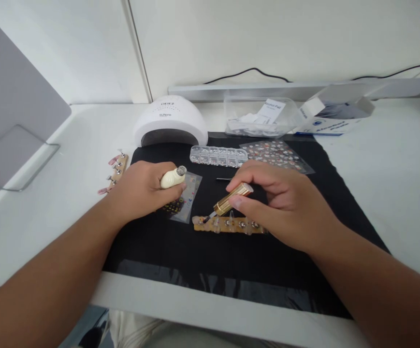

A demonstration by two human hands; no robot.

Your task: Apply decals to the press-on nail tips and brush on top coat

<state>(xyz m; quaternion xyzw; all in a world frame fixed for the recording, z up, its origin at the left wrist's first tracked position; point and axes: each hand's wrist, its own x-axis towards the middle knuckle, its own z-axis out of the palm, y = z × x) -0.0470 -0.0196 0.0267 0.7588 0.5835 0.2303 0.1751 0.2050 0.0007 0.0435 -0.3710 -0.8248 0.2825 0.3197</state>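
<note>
My left hand [152, 188] is closed around a cream-coloured bottle [172, 178] whose open neck points up and right. Between thumb and fingers, my right hand [271, 193] holds a gold brush cap [227, 200], tilted down to the left. Its dark brush tip is at the left end of a wooden nail stand [211, 225], where several clear nail tips are mounted on metal holders. Whether the bristles touch a nail tip is too small to tell. A sticker sheet [191, 193] lies partly under my left hand.
Behind my hands are a white nail lamp [169, 118], a compartment box [219, 156], a second sticker sheet [278, 153], a plastic tub [260, 121] and an alcohol pad box [335, 118]. Another nail stand [120, 169] lies left of the black mat [195, 261].
</note>
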